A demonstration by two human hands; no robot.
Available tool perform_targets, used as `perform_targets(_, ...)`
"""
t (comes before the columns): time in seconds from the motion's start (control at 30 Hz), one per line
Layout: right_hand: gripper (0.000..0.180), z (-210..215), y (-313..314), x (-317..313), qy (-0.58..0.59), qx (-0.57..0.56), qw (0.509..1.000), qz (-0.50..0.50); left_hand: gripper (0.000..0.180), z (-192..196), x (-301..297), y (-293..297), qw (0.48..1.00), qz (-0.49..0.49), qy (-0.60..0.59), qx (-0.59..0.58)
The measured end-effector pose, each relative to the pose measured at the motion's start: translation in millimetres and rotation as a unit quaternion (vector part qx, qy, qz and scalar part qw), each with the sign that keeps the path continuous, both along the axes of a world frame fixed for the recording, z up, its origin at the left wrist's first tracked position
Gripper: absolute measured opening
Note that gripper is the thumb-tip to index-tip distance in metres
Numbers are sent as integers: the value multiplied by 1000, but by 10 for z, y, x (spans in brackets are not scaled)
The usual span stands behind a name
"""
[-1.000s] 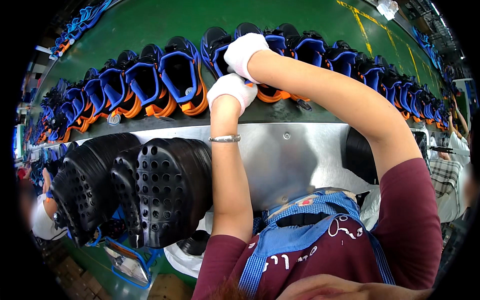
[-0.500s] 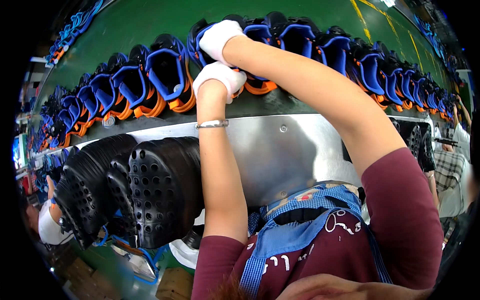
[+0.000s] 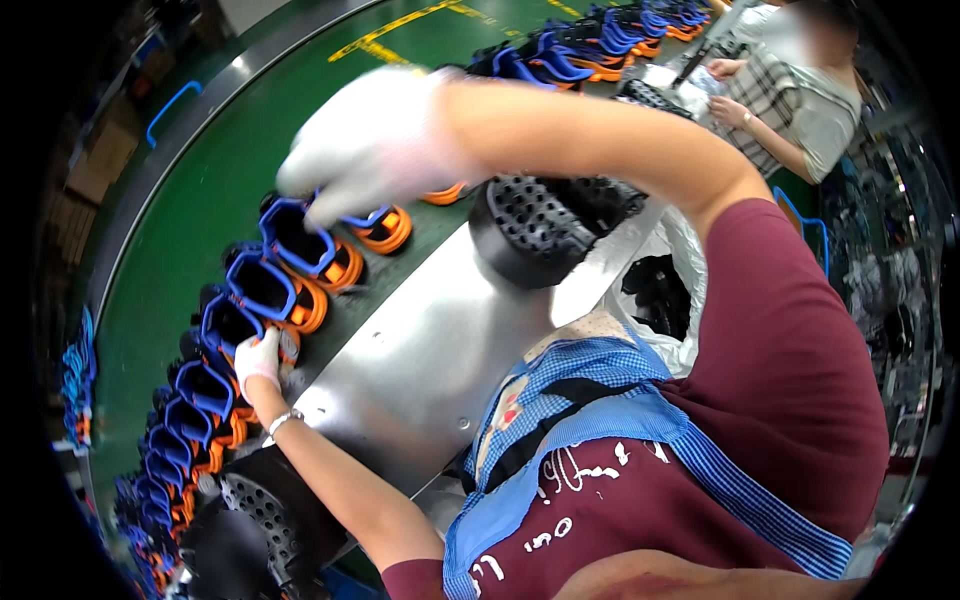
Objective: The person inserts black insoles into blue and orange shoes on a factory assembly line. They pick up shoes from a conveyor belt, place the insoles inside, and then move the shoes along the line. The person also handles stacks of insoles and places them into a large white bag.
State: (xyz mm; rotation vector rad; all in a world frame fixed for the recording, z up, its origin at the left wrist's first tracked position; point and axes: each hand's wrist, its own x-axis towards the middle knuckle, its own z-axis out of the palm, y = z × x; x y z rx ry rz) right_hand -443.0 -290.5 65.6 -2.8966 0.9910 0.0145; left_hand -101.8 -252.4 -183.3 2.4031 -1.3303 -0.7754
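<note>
A long curved row of black shoes with blue linings and orange heels stands on the green table. At the heel of one shoe, my left hand in a white glove has its fingers closed around the heel edge. A round greyish thing shows beside these fingers. My right hand, also gloved in white and smeared by motion, hangs over the row with thumb and fingers apart. Nothing shows in it. Just below its fingertips is another shoe; the hand and forearm hide part of the row.
A bare metal plate lies between me and the row. Black perforated soles are stacked at its right end, with more black perforated pieces at lower left. A white bag holds dark items. Another person works at far right.
The view has turned and tilted. My hands, close together at one shoe before, are now apart: the left farther down the row, the right raised over it.
</note>
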Motion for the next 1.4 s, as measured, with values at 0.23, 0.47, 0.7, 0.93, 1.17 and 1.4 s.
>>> perform_targets(0.23,35,-277,324,-2981,-87,-137,920,-358,62,-42,-164,313,962,-22,-192,-194)
perform_targets(0.47,54,-1464,651,-4419,-74,-70,832,-546,44,101,-821,761,887,13,-282,-366)
perform_targets(0.7,47,-1690,587,-4391,-79,-94,866,-485,41,-11,-1156,797,921,-33,-142,-361)
perform_targets(0.93,44,-1616,645,-4454,-62,-123,894,-427,37,-116,-1282,731,936,-65,-104,-330)
perform_targets(1.17,41,-1164,786,-4434,-100,-155,882,-434,36,-82,-1345,706,939,-104,-89,-315)
perform_targets(1.4,47,-255,760,-2922,-197,-192,909,-312,51,104,-1340,724,901,-98,240,-349)
